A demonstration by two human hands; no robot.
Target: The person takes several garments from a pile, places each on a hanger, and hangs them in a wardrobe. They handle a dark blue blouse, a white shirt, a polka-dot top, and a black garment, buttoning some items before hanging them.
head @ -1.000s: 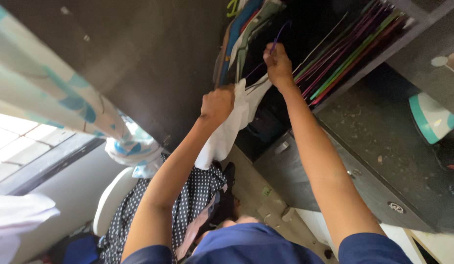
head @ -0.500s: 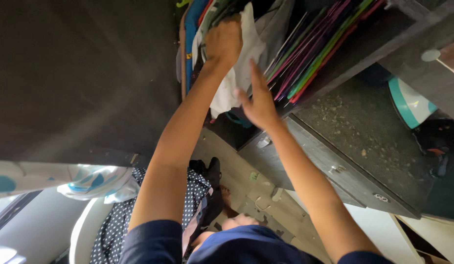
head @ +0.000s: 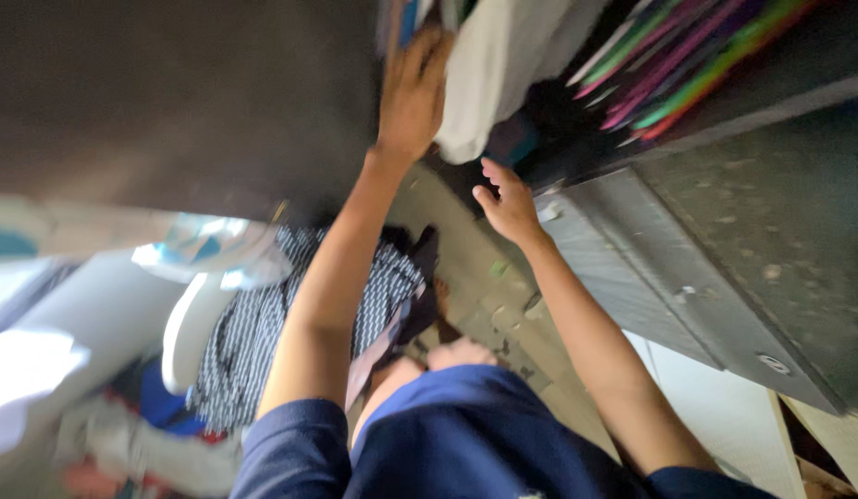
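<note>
- The left hand [head: 412, 97] is raised to the top of the view, its fingers pressed against the left edge of a white cloth [head: 489, 79]; whether they close round the cloth or only lie flat on it I cannot tell (motion blur smears the fingertips).
- The white cloth hangs in the dark opening of a shelf [head: 577, 148], its long axis running from the top edge of the picture downward, with the rounded lower end pointing toward the right hand. Its upper part is cut off by the frame.
- The right hand [head: 508, 201] sits just below the cloth's lower end, fingers spread wide and holding nothing, apart from the fabric.
- To the right of the cloth, a row of thin coloured folders [head: 688, 65] in pink, purple and green slants up to the right; their far ends leave the picture.
- Below the shelf, a grey cabinet [head: 725, 277] with a dusty top runs toward the lower right.
- Lower left, a dotted dark-and-white garment [head: 253, 323] lies beside a white chair [head: 184, 333], both blurred.
</note>
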